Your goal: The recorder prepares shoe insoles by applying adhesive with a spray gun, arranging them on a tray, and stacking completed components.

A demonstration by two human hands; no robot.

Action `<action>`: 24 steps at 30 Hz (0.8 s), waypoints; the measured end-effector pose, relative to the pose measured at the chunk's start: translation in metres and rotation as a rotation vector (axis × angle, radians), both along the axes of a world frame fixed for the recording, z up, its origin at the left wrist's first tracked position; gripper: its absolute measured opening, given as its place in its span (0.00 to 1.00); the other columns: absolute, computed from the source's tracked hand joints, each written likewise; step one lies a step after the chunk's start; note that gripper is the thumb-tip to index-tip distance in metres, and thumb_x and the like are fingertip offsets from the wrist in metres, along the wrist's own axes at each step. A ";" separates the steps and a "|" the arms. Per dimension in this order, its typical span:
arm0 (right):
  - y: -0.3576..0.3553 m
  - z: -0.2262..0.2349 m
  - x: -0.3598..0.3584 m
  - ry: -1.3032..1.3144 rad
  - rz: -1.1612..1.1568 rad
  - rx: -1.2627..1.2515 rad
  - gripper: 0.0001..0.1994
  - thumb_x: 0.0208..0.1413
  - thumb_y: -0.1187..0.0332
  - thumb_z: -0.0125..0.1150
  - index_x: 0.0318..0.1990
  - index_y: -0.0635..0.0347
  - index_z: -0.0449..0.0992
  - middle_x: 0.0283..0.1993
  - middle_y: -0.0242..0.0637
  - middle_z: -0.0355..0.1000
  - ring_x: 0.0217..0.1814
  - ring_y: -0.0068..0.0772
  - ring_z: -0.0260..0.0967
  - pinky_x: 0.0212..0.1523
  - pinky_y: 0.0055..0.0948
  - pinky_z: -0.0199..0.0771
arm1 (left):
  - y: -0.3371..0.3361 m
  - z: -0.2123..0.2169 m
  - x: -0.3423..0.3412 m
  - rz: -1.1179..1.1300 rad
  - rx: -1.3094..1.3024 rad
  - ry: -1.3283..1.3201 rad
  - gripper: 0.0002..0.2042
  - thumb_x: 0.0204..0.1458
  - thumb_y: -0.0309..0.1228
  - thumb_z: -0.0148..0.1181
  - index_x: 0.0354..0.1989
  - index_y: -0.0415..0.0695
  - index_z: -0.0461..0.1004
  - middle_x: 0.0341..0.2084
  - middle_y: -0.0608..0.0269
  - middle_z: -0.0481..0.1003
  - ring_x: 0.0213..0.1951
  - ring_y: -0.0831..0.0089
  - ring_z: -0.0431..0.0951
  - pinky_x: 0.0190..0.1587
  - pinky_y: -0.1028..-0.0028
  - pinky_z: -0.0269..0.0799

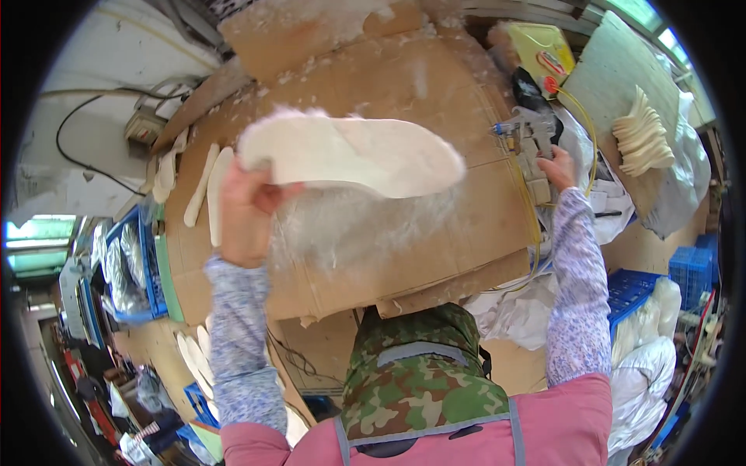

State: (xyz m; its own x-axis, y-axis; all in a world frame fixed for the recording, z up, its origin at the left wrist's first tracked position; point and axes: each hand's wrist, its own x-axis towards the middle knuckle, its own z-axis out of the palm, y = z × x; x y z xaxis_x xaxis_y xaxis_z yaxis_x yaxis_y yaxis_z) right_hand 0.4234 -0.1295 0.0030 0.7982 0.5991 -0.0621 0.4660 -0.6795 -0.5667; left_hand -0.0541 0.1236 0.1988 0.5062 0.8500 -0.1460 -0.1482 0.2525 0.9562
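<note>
A cream-white shoe insole (353,155) with a fluffy far edge is raised over the cardboard-covered table (497,225). My left hand (250,206) grips its left end, thumb and fingers pinched on the near edge; slight blur covers the hand. At the table's right edge my right hand (559,168) is closed round the handle of a metal spray gun (530,128) with a blue fitting. The gun points away from me, apart from the insole. A whitish patch of residue (350,233) marks the cardboard below the insole.
Several loose insoles (202,186) lie at the table's left side. A stack of insoles (643,132) sits on a board at the right. Behind the gun stands a yellow container (544,58), and a yellow hose (588,128) curves nearby. A blue crate (155,272) flanks the table's left.
</note>
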 end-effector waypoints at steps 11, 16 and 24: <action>-0.068 0.187 -0.200 0.822 0.125 0.328 0.32 0.35 0.75 0.50 0.57 0.68 0.67 0.44 0.35 0.73 0.19 0.14 0.56 0.20 0.17 0.56 | -0.080 -0.206 -0.079 0.198 -0.304 0.398 0.20 0.50 0.20 0.47 0.54 0.36 0.58 0.45 0.51 0.69 0.44 0.64 0.74 0.38 0.67 0.75; -0.090 0.155 -0.265 0.850 0.112 0.200 0.24 0.45 0.82 0.52 0.54 0.68 0.68 0.27 0.31 0.69 0.20 0.17 0.60 0.20 0.18 0.61 | -0.077 -0.208 -0.089 0.259 0.357 0.756 0.23 0.44 0.16 0.46 0.53 0.38 0.63 0.45 0.49 0.69 0.49 0.59 0.70 0.47 0.65 0.67; -0.074 0.149 -0.351 0.641 -0.041 0.277 0.10 0.55 0.77 0.56 0.45 0.65 0.71 0.21 0.22 0.61 0.20 0.12 0.54 0.19 0.19 0.52 | -0.092 -0.179 -0.018 -0.108 1.008 0.638 0.20 0.39 0.18 0.51 0.46 0.41 0.72 0.46 0.53 0.70 0.49 0.56 0.67 0.52 0.61 0.61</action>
State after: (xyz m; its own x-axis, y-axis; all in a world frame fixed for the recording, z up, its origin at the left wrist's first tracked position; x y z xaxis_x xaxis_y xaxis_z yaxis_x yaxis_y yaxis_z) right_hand 0.0728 -0.2033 0.1516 0.6778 0.6311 -0.3773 -0.0407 -0.4801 -0.8763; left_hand -0.0718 0.0312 0.0193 0.6604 0.6834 0.3113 0.4003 -0.6711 0.6241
